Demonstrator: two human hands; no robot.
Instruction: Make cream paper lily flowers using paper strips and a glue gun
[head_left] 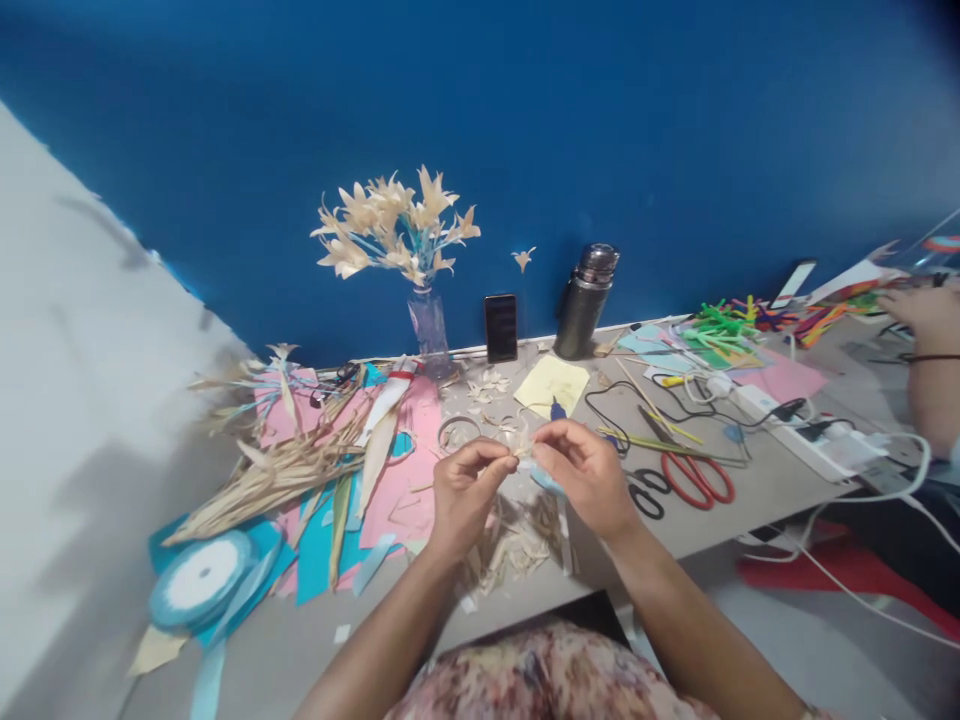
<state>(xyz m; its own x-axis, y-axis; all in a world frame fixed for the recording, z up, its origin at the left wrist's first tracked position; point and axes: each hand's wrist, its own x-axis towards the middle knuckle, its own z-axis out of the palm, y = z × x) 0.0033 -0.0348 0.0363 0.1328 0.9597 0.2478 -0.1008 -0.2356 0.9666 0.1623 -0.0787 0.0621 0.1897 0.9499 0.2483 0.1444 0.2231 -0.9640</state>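
Observation:
Between my two hands, over the middle of the table, is a small pale piece of dried husk (523, 450). My left hand (466, 490) pinches its left side between thumb and forefinger. On the other side my right hand (589, 478) pinches it too, with fingertips close to the left ones. The piece's exact shape is partly hidden by the fingers. Beneath the hands lies a heap of husk scraps (517, 555). A roll of tape (459, 432) rests just behind my left hand. To the right of my right hand are black-handled scissors (649, 492) and red-handled scissors (697, 480).
Husk flowers (397, 220) stand in a clear bottle (429, 325) against the blue wall. Nearby are a phone (501, 328) and a dark flask (585, 305). Dried husks (277, 485) and a blue ribbon spool (202, 578) lie left; a power strip (795, 435) and another person's arm (934, 370) are right.

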